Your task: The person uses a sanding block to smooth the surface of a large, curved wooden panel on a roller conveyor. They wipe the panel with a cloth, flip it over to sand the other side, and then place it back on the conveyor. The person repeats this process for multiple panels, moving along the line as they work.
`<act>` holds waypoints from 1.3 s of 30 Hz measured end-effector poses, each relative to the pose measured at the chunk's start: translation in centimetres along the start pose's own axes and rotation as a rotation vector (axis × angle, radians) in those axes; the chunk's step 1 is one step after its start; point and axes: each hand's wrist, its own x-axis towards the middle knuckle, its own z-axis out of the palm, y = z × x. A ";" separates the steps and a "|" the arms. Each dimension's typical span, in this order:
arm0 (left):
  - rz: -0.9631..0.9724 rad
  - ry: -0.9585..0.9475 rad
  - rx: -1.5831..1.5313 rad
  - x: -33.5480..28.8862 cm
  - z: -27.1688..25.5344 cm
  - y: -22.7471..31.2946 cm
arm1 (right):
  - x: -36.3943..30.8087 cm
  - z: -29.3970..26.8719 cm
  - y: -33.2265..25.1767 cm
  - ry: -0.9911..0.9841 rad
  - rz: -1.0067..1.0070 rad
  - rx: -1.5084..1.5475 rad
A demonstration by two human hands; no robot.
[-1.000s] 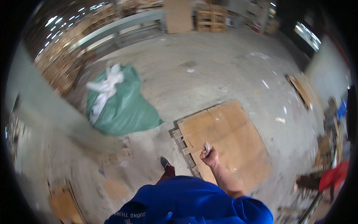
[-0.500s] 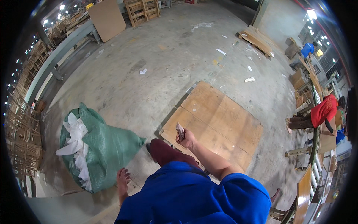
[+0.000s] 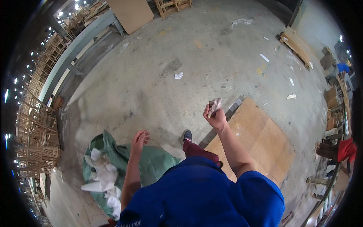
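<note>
1. Head view: right hand [image 3: 216,118] closed around a crumpled pale wad [image 3: 215,105], material unclear; wad pokes out past the fingers.
2. Left hand [image 3: 139,138]: left of and lower than that grip, fingers loosely curled, half open. Overlaps green sack [image 3: 157,162] in view; can't tell if touching.
3. Sack: lower left of right grip, white material [image 3: 104,174] bulging out.
4. Brown board [image 3: 261,136]: lower right of right grip, lying flat.
5. White scrap [image 3: 178,75]: on floor, upper left of right grip.

Illegible white lettering [image 3: 132,224] on blue shirt [image 3: 202,193]
</note>
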 end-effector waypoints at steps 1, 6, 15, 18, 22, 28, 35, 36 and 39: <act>-0.116 0.031 -0.011 2.3 0.8 0.1 | 2.8 0.9 -1.2 -0.095 0.024 0.051; -0.075 -0.133 0.154 11.7 1.5 1.2 | 13.6 9.0 -4.2 -0.032 0.083 -0.081; -0.069 0.030 0.981 25.4 0.8 1.7 | 25.6 11.4 -10.0 0.076 0.122 -0.020; -0.071 -0.050 1.058 35.3 4.4 4.5 | 26.0 9.7 -16.3 0.222 -0.073 -0.023; -0.013 -0.153 1.175 48.6 9.9 10.7 | 25.0 6.6 -22.6 0.422 -0.431 0.150; 0.116 -0.193 1.350 67.7 21.7 24.0 | 25.0 5.8 -26.4 0.329 -0.898 0.358; 0.379 -0.393 1.144 78.6 53.8 37.0 | 20.7 3.7 -33.4 0.363 -1.182 0.553; 0.411 -0.449 1.046 78.4 58.7 37.0 | 19.6 3.2 -35.9 0.362 -1.216 0.529; 0.373 -0.719 1.251 74.0 70.7 31.3 | 18.1 2.3 -43.7 0.364 -1.314 0.437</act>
